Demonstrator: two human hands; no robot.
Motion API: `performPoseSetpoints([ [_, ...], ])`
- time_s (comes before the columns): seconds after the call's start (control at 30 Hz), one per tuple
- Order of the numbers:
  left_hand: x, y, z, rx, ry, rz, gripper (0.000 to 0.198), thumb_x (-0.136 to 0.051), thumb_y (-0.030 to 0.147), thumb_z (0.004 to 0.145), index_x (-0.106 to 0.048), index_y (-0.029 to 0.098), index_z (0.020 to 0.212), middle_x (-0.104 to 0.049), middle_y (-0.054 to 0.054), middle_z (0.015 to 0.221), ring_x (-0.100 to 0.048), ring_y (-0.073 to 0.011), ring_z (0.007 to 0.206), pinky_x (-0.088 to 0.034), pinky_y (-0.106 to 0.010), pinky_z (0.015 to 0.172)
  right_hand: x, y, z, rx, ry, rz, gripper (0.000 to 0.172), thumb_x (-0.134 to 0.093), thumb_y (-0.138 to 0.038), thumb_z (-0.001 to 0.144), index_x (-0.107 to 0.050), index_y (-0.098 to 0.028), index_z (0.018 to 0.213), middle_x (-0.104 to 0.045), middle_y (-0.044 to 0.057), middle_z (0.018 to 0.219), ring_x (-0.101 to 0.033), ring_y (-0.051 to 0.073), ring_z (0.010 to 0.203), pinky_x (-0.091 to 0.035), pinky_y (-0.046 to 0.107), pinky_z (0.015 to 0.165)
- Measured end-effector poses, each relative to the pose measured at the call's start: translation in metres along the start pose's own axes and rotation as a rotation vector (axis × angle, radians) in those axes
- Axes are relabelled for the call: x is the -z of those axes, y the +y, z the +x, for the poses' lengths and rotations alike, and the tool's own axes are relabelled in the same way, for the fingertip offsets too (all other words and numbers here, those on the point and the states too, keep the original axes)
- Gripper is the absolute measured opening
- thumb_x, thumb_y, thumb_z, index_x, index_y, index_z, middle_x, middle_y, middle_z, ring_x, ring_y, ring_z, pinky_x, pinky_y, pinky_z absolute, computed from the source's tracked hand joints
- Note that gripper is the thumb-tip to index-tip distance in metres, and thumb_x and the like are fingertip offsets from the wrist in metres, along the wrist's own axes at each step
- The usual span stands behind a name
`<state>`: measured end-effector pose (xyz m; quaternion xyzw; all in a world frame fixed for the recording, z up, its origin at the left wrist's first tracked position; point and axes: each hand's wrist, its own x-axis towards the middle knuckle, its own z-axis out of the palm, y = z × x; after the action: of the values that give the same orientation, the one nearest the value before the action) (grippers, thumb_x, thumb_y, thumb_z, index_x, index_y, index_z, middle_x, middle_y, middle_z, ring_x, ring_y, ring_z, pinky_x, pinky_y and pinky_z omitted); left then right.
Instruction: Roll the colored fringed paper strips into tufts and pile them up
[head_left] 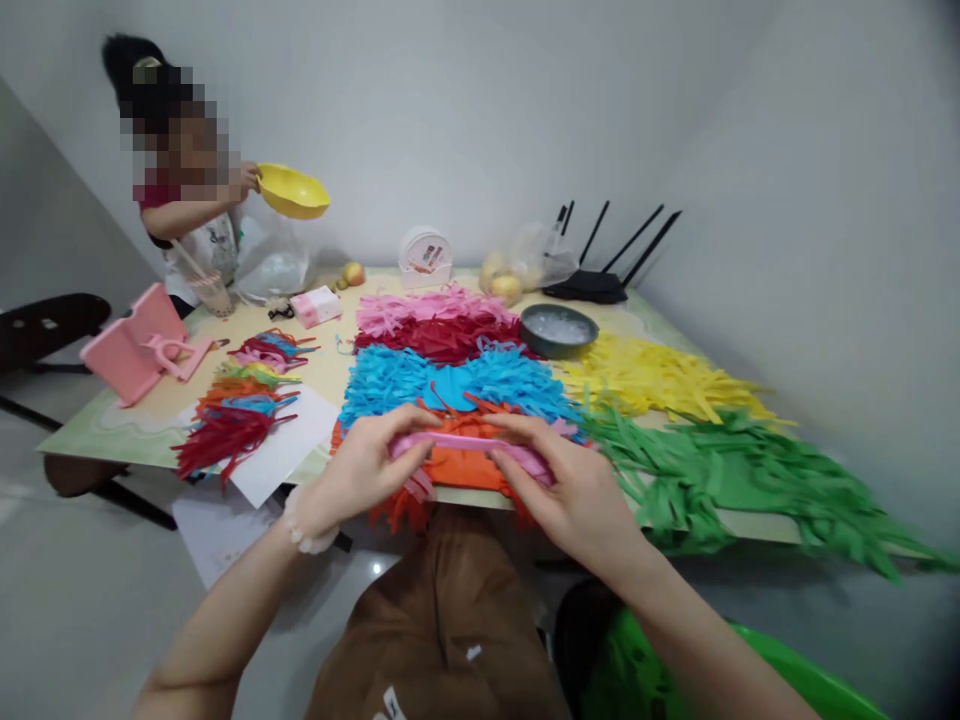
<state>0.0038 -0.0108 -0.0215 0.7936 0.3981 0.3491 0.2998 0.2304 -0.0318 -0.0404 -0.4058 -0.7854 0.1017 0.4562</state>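
Observation:
Between my two hands a pink strip of crepe-like paper [461, 441] is held stretched sideways above the table's front edge. My left hand [379, 455] pinches its left end, and my right hand [559, 475] pinches the right end; both hands are closed on it. Right beneath lies an orange fringed piece [465, 468], partly hidden by the hands. Behind that are blue fringe [495, 375], dark red fringe [439, 338] and pink fringe [435, 310] in rows. Yellow fringe [660, 375] and green fringe [750, 465] spread to the right.
A dark bowl [559, 330] stands behind the blue fringe. Small colored tassels [240, 400] lie on white paper [289, 440] at left, near a pink tablet stand [142, 345]. A router [589, 287] sits at the back right. Another person holds a yellow bowl [292, 192].

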Motion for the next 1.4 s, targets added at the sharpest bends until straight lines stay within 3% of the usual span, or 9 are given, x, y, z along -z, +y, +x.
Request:
performPoseSetpoints([
  [0.13,0.000,0.003,-0.002,0.038,0.017,0.020,0.011,-0.057,0.024,0.090,-0.063,0.017,0.084,-0.069,-0.003,0.080,-0.062,-0.0143,0.072,-0.044,-0.024,0.067,-0.002,0.000,0.003,-0.108,-0.048,0.025,0.011,-0.059,-0.020,0.090,-0.069,-0.020,0.093,-0.077,0.005,0.088,-0.073,0.020,0.079,-0.056,0.029,0.072],
  [0.3,0.000,-0.001,-0.004,0.175,-0.026,-0.445,0.019,-0.064,0.033,0.089,-0.058,0.016,0.085,-0.071,-0.005,0.077,-0.068,-0.0164,0.072,-0.053,-0.026,0.068,-0.003,-0.003,0.007,-0.352,-0.069,0.422,0.013,-0.065,-0.032,0.088,-0.069,-0.019,0.086,-0.076,0.004,0.076,-0.072,0.018,0.067,-0.059,0.027,0.062],
  [0.53,-0.004,-0.012,-0.005,0.281,0.016,-0.791,0.019,-0.072,0.026,0.083,-0.078,0.015,0.096,-0.076,-0.007,0.081,-0.068,-0.0141,0.070,-0.054,-0.025,0.071,-0.015,0.008,0.005,-0.461,-0.028,0.915,0.013,-0.075,-0.030,0.081,-0.080,-0.022,0.090,-0.079,0.005,0.077,-0.075,0.016,0.067,-0.063,0.027,0.066],
  [0.83,-0.009,-0.018,-0.006,0.155,0.033,-0.630,0.017,-0.064,0.016,0.083,-0.080,0.016,0.085,-0.076,-0.008,0.079,-0.070,-0.0169,0.074,-0.054,-0.027,0.073,-0.021,0.012,0.005,-0.532,0.019,0.996,0.012,-0.079,-0.031,0.072,-0.079,-0.019,0.073,-0.076,0.006,0.066,-0.073,0.017,0.058,-0.063,0.026,0.058],
  [0.93,0.001,-0.013,-0.008,0.041,-0.037,-0.386,0.020,-0.060,0.015,0.084,-0.079,0.016,0.085,-0.077,-0.009,0.083,-0.070,-0.0181,0.078,-0.054,-0.028,0.075,-0.016,0.008,0.006,-0.471,0.020,0.928,0.009,-0.071,-0.024,0.075,-0.077,-0.019,0.072,-0.076,0.004,0.064,-0.072,0.016,0.055,-0.060,0.024,0.053],
  [1.03,0.017,-0.002,-0.007,-0.047,-0.166,-0.201,0.019,-0.058,0.018,0.087,-0.078,0.017,0.087,-0.077,-0.011,0.103,-0.070,-0.0215,0.094,-0.053,-0.031,0.085,-0.008,0.002,0.009,-0.255,-0.061,0.642,0.018,-0.060,-0.013,0.076,-0.077,-0.020,0.074,-0.077,0.003,0.069,-0.072,0.015,0.058,-0.059,0.024,0.056],
  [1.13,0.024,0.010,-0.001,-0.023,-0.173,-0.112,0.018,-0.060,0.025,0.091,-0.075,0.018,0.096,-0.074,-0.010,0.115,-0.067,-0.0229,0.107,-0.050,-0.032,0.095,-0.002,-0.002,0.012,-0.015,-0.113,0.424,0.028,-0.053,-0.007,0.076,-0.077,-0.022,0.079,-0.078,0.002,0.073,-0.072,0.015,0.063,-0.057,0.025,0.062],
  [1.3,0.017,0.016,0.008,0.020,-0.354,-0.058,0.020,-0.059,0.029,0.093,-0.074,0.016,0.091,-0.077,-0.007,0.089,-0.069,-0.0171,0.081,-0.051,-0.024,0.075,0.002,-0.004,0.014,0.231,-0.151,0.366,0.033,-0.051,-0.003,0.079,-0.076,-0.023,0.087,-0.079,0.003,0.080,-0.075,0.016,0.074,-0.059,0.026,0.072],
  [1.4,0.011,0.007,0.004,-0.154,-0.229,0.188,0.019,-0.055,0.023,0.095,-0.072,0.017,0.089,-0.075,-0.006,0.084,-0.068,-0.0180,0.080,-0.050,-0.031,0.084,0.010,-0.004,0.016,0.135,-0.280,0.358,0.032,-0.055,-0.007,0.081,-0.075,-0.022,0.101,-0.079,0.005,0.094,-0.075,0.017,0.084,-0.058,0.028,0.077],
])
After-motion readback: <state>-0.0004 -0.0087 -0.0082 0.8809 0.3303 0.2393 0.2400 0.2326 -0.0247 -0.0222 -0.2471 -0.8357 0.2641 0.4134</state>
